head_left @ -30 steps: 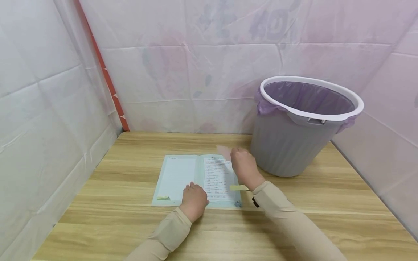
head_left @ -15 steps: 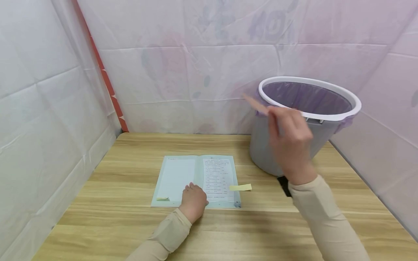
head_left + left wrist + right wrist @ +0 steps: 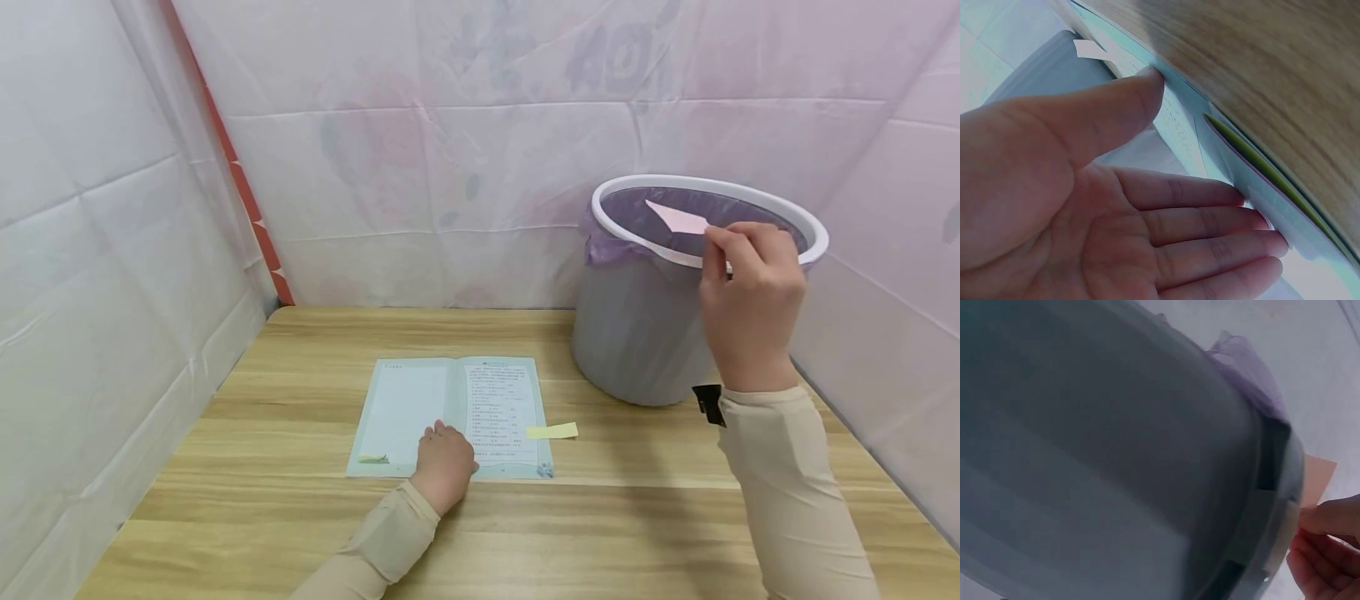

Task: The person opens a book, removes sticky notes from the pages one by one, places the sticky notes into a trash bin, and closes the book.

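Observation:
An open booklet (image 3: pixel 408 400) with pale green page borders lies on the wooden table. My left hand (image 3: pixel 445 463) rests on its lower middle; in the left wrist view the fingers (image 3: pixel 1210 219) look straight, their tips touching the pages. A yellow paper strip (image 3: pixel 552 431) sticks out past the booklet's right edge. Over the front rim of the grey trash can (image 3: pixel 641 333), my right hand (image 3: pixel 753 300) pinches a pink slip of paper (image 3: pixel 678 219) between thumb and fingers. In the right wrist view the slip (image 3: pixel 1317 478) shows beyond the rim, partly hidden.
The trash can has a white rim (image 3: pixel 600 204) and a purple liner bag (image 3: pixel 611 247), and stands at the table's back right. Pale sheeting (image 3: pixel 450 167) hangs behind and along both sides of the wooden table (image 3: pixel 247 467).
My right hand has lifted the pink slip off the booklet's right page and carried it up and right to the trash can. My left hand has stayed on the booklet.

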